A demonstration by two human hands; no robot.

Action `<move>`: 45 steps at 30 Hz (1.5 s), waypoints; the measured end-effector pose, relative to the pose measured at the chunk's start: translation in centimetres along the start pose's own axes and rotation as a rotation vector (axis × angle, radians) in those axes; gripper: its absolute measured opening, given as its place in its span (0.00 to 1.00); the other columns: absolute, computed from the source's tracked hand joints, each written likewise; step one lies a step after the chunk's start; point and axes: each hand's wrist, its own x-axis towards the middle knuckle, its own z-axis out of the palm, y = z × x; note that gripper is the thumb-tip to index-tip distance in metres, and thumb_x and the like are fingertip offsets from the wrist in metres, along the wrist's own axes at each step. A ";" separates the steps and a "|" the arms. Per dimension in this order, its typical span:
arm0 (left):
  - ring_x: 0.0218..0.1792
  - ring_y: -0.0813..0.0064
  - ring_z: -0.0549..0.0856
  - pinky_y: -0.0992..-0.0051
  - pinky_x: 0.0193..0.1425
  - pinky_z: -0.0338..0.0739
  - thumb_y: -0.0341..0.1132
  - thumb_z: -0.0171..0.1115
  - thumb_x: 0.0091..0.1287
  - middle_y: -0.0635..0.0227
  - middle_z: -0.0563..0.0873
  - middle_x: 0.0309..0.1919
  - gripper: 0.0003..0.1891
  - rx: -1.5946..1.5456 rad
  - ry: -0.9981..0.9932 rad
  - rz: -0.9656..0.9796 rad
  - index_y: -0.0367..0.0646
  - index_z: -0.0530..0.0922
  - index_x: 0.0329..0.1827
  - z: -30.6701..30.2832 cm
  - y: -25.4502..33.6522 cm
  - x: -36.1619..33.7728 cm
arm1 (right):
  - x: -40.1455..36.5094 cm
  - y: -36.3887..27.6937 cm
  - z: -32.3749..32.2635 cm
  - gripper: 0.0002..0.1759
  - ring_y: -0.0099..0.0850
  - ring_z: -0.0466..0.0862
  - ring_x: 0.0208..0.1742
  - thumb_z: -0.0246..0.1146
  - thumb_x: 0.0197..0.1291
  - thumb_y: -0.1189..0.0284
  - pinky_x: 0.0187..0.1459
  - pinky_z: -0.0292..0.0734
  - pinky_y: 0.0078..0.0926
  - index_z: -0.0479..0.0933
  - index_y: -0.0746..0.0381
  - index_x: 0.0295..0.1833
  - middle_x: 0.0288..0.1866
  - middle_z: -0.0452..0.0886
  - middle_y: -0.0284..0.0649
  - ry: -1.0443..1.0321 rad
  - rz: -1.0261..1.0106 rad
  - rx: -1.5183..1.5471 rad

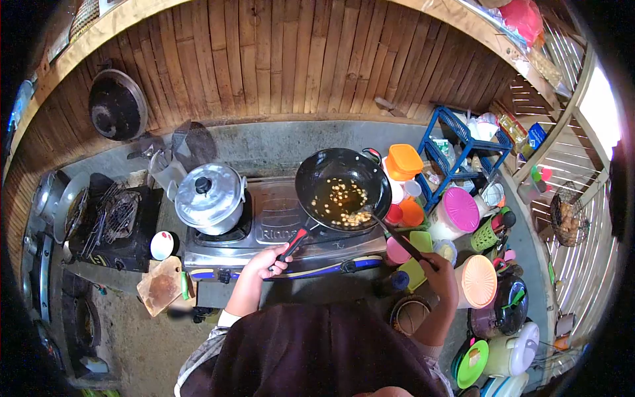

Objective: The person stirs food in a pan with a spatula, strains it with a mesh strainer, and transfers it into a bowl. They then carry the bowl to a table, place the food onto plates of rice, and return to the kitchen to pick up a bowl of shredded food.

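A black wok [311, 178] sits on the right burner of the two-burner gas stove [278, 228]. Small pale pieces [340, 195], too small to name surely, lie in oil at its bottom. My left hand [268, 260] is closed around the wok's red-and-black handle [296, 243]. In my right hand [442, 276] is the dark handle of a spatula [407, 245]. Its blade end reaches into the wok's lower right side, among several pale pieces. A lidded silver pot [210, 198] stands on the left burner, away from both hands.
Plastic tubs surround my right arm, among them an orange container [404, 160], a pink-lidded tub [461, 209] and a peach-lidded one [479, 281]. Behind them stands a blue rack [442, 155]. At left are a cutting board [160, 288], a white bowl [162, 245] and a second, black stove [112, 228].
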 end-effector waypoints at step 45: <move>0.14 0.90 0.60 0.91 0.11 0.51 0.42 0.46 0.68 0.71 0.71 0.25 0.10 0.024 0.009 0.052 0.46 0.68 0.43 0.5 -0.2 -0.3 | 6.2 0.4 12.7 0.14 0.37 0.79 0.42 0.56 0.57 0.72 0.46 0.71 0.28 0.71 0.66 0.49 0.39 0.78 0.48 0.009 -0.276 0.159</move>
